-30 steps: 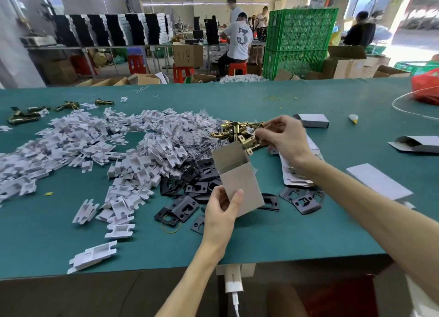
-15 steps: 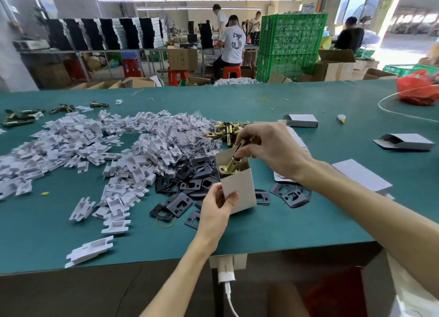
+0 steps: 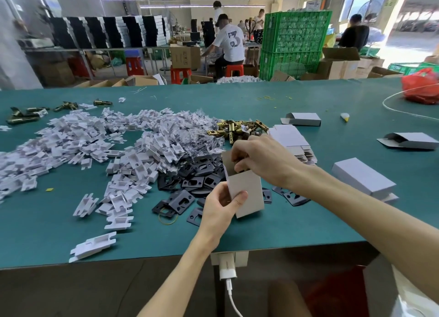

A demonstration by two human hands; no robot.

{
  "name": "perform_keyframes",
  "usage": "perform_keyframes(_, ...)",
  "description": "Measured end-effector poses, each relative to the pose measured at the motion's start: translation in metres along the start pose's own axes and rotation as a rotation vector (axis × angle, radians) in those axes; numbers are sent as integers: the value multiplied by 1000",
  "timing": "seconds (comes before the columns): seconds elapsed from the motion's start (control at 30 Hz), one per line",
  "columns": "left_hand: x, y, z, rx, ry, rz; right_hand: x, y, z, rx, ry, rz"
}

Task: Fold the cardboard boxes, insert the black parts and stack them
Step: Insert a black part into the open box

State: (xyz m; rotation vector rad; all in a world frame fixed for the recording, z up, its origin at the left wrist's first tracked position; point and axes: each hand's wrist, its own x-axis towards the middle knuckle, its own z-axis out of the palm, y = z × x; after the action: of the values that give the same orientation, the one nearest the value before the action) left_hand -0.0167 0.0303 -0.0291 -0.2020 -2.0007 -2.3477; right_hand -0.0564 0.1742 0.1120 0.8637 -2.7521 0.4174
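Note:
My left hand [image 3: 218, 210] grips the lower edge of an upright grey cardboard box [image 3: 247, 193] with its top open, just above the green table [image 3: 308, 224]. My right hand [image 3: 263, 160] is at the box's mouth. Its fingers are curled down into the opening round a brass latch that is almost fully hidden inside. Black plate parts [image 3: 197, 179] lie heaped right behind and beside the box. A pile of brass latches [image 3: 235, 128] sits beyond my right hand.
White plastic inserts [image 3: 95, 145] spread over the table's left half. Flat box blanks [image 3: 292, 141] lie behind my right wrist. Folded boxes [image 3: 363, 179] lie at the right, two more [image 3: 304, 119] [image 3: 411, 141] farther back. A red bag [image 3: 420, 85] is far right.
My right hand took a brass latch from the pile, brought it to the box and lowered it in. The latch stuck out half a second ago; now it is sunk inside.

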Motion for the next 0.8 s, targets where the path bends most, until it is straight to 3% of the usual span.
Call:
perform_keyframes(0.23, 0, 2, -1, -63, -33, 3, 0, 4, 13, -96, -144, -1)
perform_keyframes(0.43, -1, 2, -1, -23, -50, 8, -4, 2, 13, -114, -169, -25)
perform_keyframes(0.7, 1, -2, 0, 36, -62, -38, 6, 20, 9, 380, 298, 154)
perform_keyframes(0.8, 2, -2, 0, 27, -46, -31, 20, 45, 19, 661, 278, 345)
